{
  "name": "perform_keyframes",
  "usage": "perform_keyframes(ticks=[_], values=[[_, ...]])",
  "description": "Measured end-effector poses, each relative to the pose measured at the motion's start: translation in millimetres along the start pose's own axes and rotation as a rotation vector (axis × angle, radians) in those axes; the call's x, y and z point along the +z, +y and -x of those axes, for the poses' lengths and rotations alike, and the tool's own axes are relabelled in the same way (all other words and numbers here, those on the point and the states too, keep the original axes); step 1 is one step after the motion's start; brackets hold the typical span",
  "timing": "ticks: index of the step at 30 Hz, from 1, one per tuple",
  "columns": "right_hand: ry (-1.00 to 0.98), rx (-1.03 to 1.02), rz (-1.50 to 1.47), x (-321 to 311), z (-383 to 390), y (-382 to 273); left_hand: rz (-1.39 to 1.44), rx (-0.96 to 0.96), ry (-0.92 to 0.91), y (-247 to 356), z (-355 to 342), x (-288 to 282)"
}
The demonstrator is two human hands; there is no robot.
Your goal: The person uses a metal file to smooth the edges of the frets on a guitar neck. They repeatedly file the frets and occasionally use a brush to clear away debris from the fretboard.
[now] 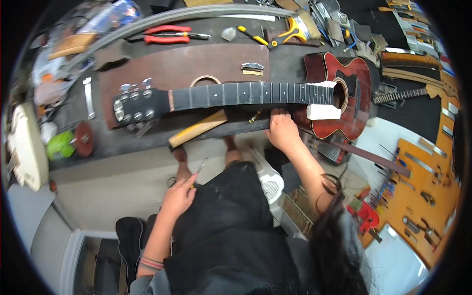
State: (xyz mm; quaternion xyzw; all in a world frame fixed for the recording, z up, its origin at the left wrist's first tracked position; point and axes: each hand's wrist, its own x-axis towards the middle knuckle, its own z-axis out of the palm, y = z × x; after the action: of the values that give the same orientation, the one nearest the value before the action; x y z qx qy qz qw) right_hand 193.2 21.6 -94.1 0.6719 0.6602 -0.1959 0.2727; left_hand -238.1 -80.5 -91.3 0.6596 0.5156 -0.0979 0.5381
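Left hand (178, 195): fingers closed around a slim metal tool (200, 167), held low over the lap, clear of the bench. Right hand (281, 132): fingers curled together, resting on the bench edge (236, 129) just below the guitar neck (246, 93); whether it grips anything cannot be told. The guitar (339, 93) lies flat across the bench, long axis left to right, headstock (140, 105) toward the left, red body right. No strings appear fitted, though the view is coarse; white tape (323, 112) masks the neck-body junction. Work on the fingerboard appears part-done, restringing outstanding
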Motion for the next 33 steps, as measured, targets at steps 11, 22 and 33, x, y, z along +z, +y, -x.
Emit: perform_keyframes(ticks=[11,22,33], values=[[0.200,0.014,-0.201,-12.8,15.5,-11.4,-0.018,0.002,-0.275,-132.1,-61.1,63.6],[0.196,0.043,-0.234,-7.0,18.4,-5.0,-0.105,-0.023,-0.337,-171.2,-63.1,128.5],[0.316,0.012,-0.222,5.3,20.4,-6.8,-0.080,-0.083,-0.365,-168.4,-56.0,138.1]])
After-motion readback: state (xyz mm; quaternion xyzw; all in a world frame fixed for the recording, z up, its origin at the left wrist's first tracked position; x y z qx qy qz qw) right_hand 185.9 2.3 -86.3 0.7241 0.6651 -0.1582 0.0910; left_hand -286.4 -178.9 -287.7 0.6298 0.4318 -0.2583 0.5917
